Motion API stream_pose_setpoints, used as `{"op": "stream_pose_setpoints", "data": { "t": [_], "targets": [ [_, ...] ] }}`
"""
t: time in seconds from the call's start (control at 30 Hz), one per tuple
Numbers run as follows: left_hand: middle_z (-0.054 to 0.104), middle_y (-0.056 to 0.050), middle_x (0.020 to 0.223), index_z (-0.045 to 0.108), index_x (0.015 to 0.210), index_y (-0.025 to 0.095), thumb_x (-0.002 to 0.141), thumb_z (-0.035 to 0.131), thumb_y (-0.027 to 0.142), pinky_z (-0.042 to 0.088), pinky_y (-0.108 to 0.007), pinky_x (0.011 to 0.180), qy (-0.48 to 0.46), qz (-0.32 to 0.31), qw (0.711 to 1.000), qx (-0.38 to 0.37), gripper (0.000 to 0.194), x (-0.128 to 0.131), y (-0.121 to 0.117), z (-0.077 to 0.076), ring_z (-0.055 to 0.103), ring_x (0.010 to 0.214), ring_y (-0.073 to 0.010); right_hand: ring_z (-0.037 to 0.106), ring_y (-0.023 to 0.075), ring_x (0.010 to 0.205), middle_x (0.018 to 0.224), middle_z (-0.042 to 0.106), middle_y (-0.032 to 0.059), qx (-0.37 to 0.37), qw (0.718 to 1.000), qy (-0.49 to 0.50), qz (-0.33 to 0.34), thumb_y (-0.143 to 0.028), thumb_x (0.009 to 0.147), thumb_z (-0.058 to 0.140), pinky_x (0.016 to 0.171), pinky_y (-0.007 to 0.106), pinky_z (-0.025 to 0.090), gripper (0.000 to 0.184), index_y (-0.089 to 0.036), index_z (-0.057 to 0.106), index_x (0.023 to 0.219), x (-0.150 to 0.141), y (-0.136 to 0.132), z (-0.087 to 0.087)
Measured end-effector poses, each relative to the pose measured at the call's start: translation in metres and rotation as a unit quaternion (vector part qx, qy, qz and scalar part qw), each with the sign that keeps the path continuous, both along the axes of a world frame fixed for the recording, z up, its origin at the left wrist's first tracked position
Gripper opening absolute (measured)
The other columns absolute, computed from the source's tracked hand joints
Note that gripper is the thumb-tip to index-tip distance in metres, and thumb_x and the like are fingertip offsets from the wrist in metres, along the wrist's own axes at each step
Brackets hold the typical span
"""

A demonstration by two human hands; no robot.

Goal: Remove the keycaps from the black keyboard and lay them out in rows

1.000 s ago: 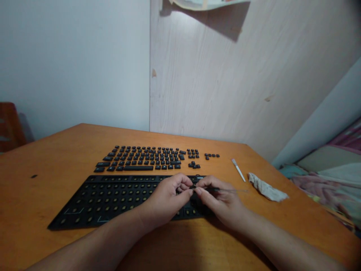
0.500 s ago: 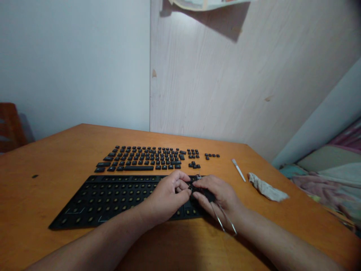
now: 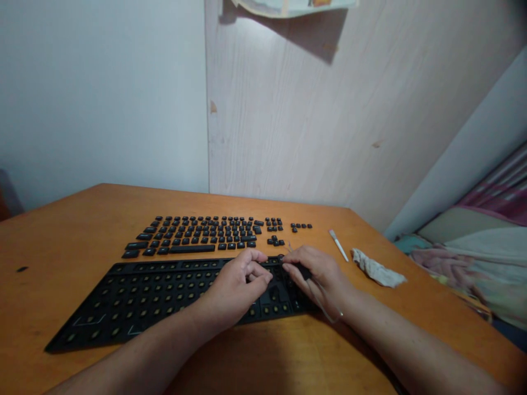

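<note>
A black keyboard base (image 3: 135, 296) with its keycaps off lies on the orange table (image 3: 82, 219). Both hands are over its right end. My left hand (image 3: 236, 288) is curled, fingers closed near the top right keys; whether it holds anything I cannot make out. My right hand (image 3: 319, 274) pinches thin metal tweezers (image 3: 319, 299), whose tail trails back along my wrist, tips by the keyboard's upper right. Behind the base, the removed black keycaps (image 3: 197, 233) are laid out in keyboard order.
A small white tool (image 3: 338, 245) and a crumpled grey cloth (image 3: 376, 269) lie to the right of the keycaps. A wooden panel and wall stand behind the table. Bedding (image 3: 473, 252) lies past the table's right edge.
The tweezers swung from pointing right to trailing back over my right wrist. Both hands stayed at the keyboard's right end; the view shifted slightly right.
</note>
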State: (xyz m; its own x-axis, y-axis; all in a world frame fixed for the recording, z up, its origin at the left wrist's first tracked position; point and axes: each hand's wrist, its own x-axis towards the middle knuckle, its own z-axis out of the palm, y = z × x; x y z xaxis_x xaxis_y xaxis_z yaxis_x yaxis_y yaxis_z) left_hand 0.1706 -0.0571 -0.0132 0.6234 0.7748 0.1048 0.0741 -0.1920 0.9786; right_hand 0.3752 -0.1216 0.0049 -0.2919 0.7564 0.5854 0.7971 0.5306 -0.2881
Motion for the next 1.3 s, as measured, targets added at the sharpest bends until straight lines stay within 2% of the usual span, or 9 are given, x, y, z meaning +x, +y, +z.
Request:
{"op": "stream_pose_setpoints", "data": {
  "t": [0.33, 0.47, 0.53, 0.7, 0.83, 0.97, 1.13, 1.2, 1.3],
  "targets": [
    [0.072, -0.008, 0.095, 0.052, 0.109, 0.018, 0.086, 0.057, 0.027, 0.050, -0.033, 0.079, 0.016, 0.001, 0.999, 0.033, 0.026, 0.000, 0.001, -0.006, 0.068, 0.088, -0.0204, 0.060, 0.0160, 0.075, 0.085, 0.066, 0.0054, -0.017, 1.000, 0.007, 0.017, -0.018, 0.091, 0.056, 0.070, 0.029, 0.049, 0.012, -0.020, 0.064, 0.100, -0.001, 0.001, -0.006],
    [0.068, -0.007, 0.092, 0.055, 0.103, 0.017, 0.085, 0.055, 0.025, 0.050, -0.032, 0.080, 0.033, -0.013, 0.998, 0.057, 0.020, -0.001, -0.002, 0.001, 0.065, 0.088, -0.0187, 0.061, 0.0153, 0.075, 0.084, 0.066, 0.0047, 0.004, 1.000, 0.023, 0.005, -0.019, 0.092, 0.056, 0.070, 0.029, 0.049, 0.011, -0.020, 0.064, 0.099, 0.002, 0.001, -0.002],
    [0.066, -0.006, 0.093, 0.058, 0.098, 0.018, 0.082, 0.057, 0.024, 0.049, -0.031, 0.082, 0.056, -0.032, 0.993, 0.100, 0.017, -0.004, -0.003, 0.009, 0.063, 0.088, -0.0181, 0.062, 0.0160, 0.077, 0.086, 0.066, 0.0047, 0.002, 1.000, 0.024, -0.004, -0.021, 0.092, 0.056, 0.072, 0.029, 0.050, 0.011, -0.021, 0.063, 0.100, 0.004, 0.000, -0.001],
    [0.064, -0.002, 0.096, 0.065, 0.095, 0.023, 0.071, 0.071, 0.027, 0.043, -0.033, 0.084, 0.175, -0.128, 0.936, 0.278, 0.025, -0.016, -0.008, 0.023, 0.057, 0.091, -0.0207, 0.065, 0.0198, 0.087, 0.097, 0.069, 0.0078, 0.008, 0.998, 0.037, -0.044, -0.029, 0.095, 0.055, 0.079, 0.034, 0.052, 0.023, -0.021, 0.060, 0.116, 0.009, -0.002, -0.002],
    [0.063, -0.002, 0.096, 0.065, 0.096, 0.024, 0.071, 0.068, 0.022, 0.043, -0.031, 0.083, 0.223, -0.169, 0.903, 0.325, 0.025, -0.020, -0.007, 0.023, 0.057, 0.090, -0.0208, 0.065, 0.0214, 0.091, 0.100, 0.069, 0.0092, 0.004, 0.997, 0.044, -0.055, -0.031, 0.096, 0.053, 0.082, 0.037, 0.053, 0.030, -0.020, 0.057, 0.123, 0.012, -0.002, -0.003],
    [0.061, -0.002, 0.091, 0.065, 0.086, 0.023, 0.072, 0.060, 0.014, 0.042, -0.027, 0.074, 0.220, -0.173, 0.904, 0.325, 0.018, -0.019, -0.006, 0.018, 0.057, 0.083, -0.0182, 0.065, 0.0213, 0.091, 0.101, 0.068, 0.0093, 0.000, 0.998, 0.045, -0.053, -0.033, 0.096, 0.054, 0.081, 0.036, 0.053, 0.029, -0.020, 0.060, 0.120, 0.011, -0.002, -0.003],
    [0.058, -0.001, 0.081, 0.065, 0.077, 0.022, 0.072, 0.057, 0.011, 0.038, -0.024, 0.062, 0.172, -0.151, 0.930, 0.286, 0.014, -0.016, -0.006, 0.014, 0.054, 0.069, -0.0146, 0.064, 0.0219, 0.093, 0.102, 0.068, 0.0092, 0.006, 0.996, 0.061, -0.061, -0.033, 0.095, 0.054, 0.081, 0.038, 0.054, 0.030, -0.021, 0.061, 0.122, 0.010, -0.002, -0.003],
    [0.058, 0.000, 0.078, 0.065, 0.077, 0.021, 0.074, 0.057, 0.014, 0.037, -0.024, 0.060, 0.149, -0.129, 0.952, 0.235, 0.011, -0.014, -0.006, 0.014, 0.052, 0.065, -0.0134, 0.063, 0.0240, 0.103, 0.112, 0.067, 0.0107, 0.033, 0.995, 0.066, -0.066, -0.032, 0.095, 0.054, 0.089, 0.042, 0.052, 0.031, -0.022, 0.060, 0.124, 0.010, -0.002, -0.003],
    [0.055, 0.001, 0.071, 0.064, 0.084, 0.019, 0.078, 0.059, 0.021, 0.038, -0.023, 0.060, 0.086, -0.080, 0.988, 0.099, 0.007, -0.009, -0.004, 0.017, 0.050, 0.064, -0.0127, 0.055, 0.0275, 0.122, 0.130, 0.060, 0.0127, 0.083, 0.991, 0.059, -0.083, -0.029, 0.094, 0.056, 0.101, 0.048, 0.046, 0.029, -0.023, 0.062, 0.121, 0.009, -0.002, -0.001]
  ]
}}
